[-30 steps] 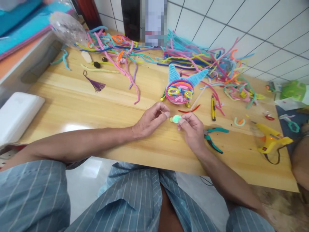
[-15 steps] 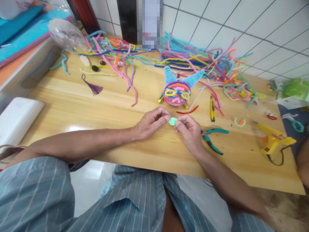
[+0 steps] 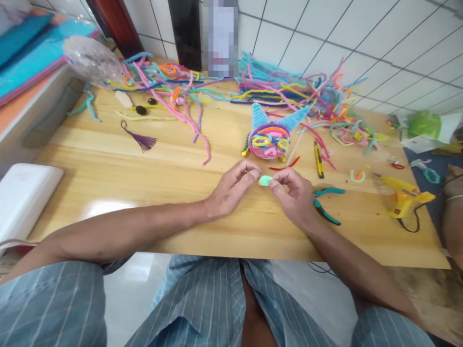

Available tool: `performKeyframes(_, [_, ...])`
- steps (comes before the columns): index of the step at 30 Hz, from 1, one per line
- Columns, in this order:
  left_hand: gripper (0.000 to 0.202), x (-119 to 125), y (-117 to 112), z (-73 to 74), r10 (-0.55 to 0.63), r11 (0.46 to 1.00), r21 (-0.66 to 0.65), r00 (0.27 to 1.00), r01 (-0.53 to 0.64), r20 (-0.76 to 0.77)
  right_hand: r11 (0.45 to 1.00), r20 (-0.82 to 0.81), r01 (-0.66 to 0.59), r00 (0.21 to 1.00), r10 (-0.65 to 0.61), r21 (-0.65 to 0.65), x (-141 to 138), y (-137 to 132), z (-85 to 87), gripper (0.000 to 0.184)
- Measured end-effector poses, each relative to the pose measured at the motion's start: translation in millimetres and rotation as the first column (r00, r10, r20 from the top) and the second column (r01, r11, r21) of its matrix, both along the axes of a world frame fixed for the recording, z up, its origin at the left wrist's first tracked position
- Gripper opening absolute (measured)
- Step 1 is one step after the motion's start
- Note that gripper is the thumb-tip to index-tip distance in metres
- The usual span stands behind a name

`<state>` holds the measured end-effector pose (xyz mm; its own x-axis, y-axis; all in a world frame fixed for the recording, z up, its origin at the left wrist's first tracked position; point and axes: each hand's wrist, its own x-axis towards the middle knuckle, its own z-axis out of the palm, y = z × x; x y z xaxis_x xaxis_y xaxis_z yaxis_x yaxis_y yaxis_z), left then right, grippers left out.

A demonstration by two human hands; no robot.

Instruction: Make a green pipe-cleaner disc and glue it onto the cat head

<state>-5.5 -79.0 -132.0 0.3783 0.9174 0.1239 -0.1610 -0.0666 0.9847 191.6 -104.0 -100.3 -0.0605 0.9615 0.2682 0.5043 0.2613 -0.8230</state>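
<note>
A small light-green oval piece (image 3: 265, 181) is pinched between the thumb and fingers of my right hand (image 3: 293, 195), above the table's near half. My left hand (image 3: 235, 189) is closed, thumb against fingers, its tips right by the piece's left edge. Whether anything thin sits in that left pinch is hidden. Just beyond both hands stands a round cat-like face (image 3: 269, 140) made of coloured pipe cleaners, with two blue pointed ears and yellow eye rings. A red pipe cleaner strip (image 3: 285, 165) lies in front of it.
Teal-handled pliers (image 3: 327, 207), a yellow utility knife (image 3: 319, 160) and a yellow glue gun (image 3: 403, 195) lie to the right. Pipe cleaners (image 3: 278, 84) heap along the wall. Left are a purple tassel (image 3: 139, 137) and a white box (image 3: 29, 197). Another person's arm (image 3: 453, 212) shows far right.
The view has shifted slightly. My right hand still pinches the green piece, which is turned a little, and my left fingertips look slightly farther over its left edge.
</note>
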Motion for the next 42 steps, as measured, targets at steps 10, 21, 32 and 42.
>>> performKeyframes(10, [0.021, -1.1, -7.9, 2.8, 0.041, 0.999, 0.02, 0.999, -0.041, -0.012, 0.868, 0.288, -0.175, 0.957, 0.038, 0.465, 10.4, 13.0, -17.2, 0.017])
performKeyframes(21, [0.015, -1.6, -10.6, -5.6, 0.052, 0.951, 0.309, 0.993, -0.018, -0.104, 0.845, 0.225, -0.184, 0.971, 0.078, 0.502, 14.3, 7.1, -19.6, 0.023])
performKeyframes(32, [0.006, -1.7, -7.8, -6.4, 0.034, 0.934, 0.357, 0.994, 0.006, -0.105, 0.859, 0.282, -0.213, 0.956, 0.084, 0.466, 12.6, 3.7, -17.0, 0.024])
performKeyframes(42, [0.008, -1.2, -7.7, -6.2, 0.026, 0.952, 0.304, 0.994, 0.008, -0.108, 0.863, 0.285, -0.21, 0.955, 0.08, 0.46, 11.1, 2.3, -16.7, 0.025])
